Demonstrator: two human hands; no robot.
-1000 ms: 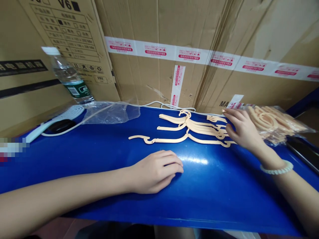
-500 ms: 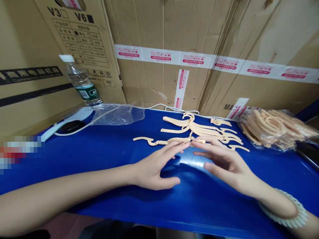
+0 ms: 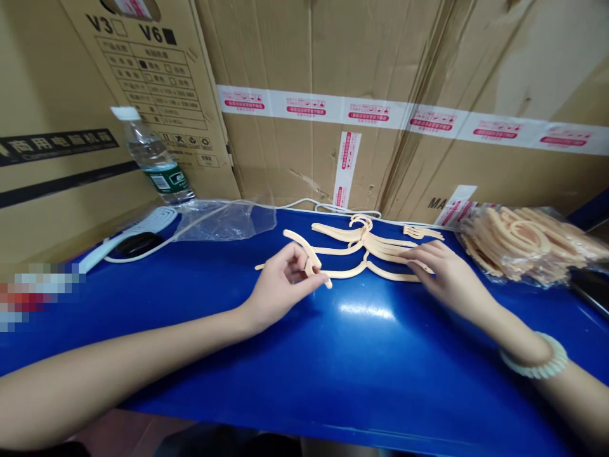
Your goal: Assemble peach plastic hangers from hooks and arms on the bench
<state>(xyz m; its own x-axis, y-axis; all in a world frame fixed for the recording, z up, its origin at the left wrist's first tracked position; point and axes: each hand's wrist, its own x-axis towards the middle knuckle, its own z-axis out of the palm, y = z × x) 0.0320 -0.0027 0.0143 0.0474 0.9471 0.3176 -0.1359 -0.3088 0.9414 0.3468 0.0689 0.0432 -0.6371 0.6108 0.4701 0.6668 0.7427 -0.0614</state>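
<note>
My left hand (image 3: 278, 285) is closed around a curved peach-coloured plastic hanger piece (image 3: 301, 244), pinched between thumb and fingers and tilted above the table. My right hand (image 3: 447, 273) rests at the right end of the laid-out hangers, its fingers bent together over a light piece whose tip shows below them; most of that piece is hidden. Between my hands lies a peach hanger (image 3: 349, 273) with its two arms spread. Behind it, several more hangers (image 3: 340, 233) lie stacked, hooks towards the boxes.
Clear bags of peach hanger parts (image 3: 518, 244) lie at the right, beside a dark phone-like object (image 3: 590, 289). Small loose parts (image 3: 421, 233) lie at the back. A water bottle (image 3: 159, 158), hairbrush (image 3: 152, 220) and plastic film (image 3: 238, 219) stand left. Cardboard boxes (image 3: 304, 51) wall the blue table's back.
My hands have moved apart from the middle. The left has lifted a curved hanger piece off the table; the right has shifted right and closed its fingers at the hangers' end.
</note>
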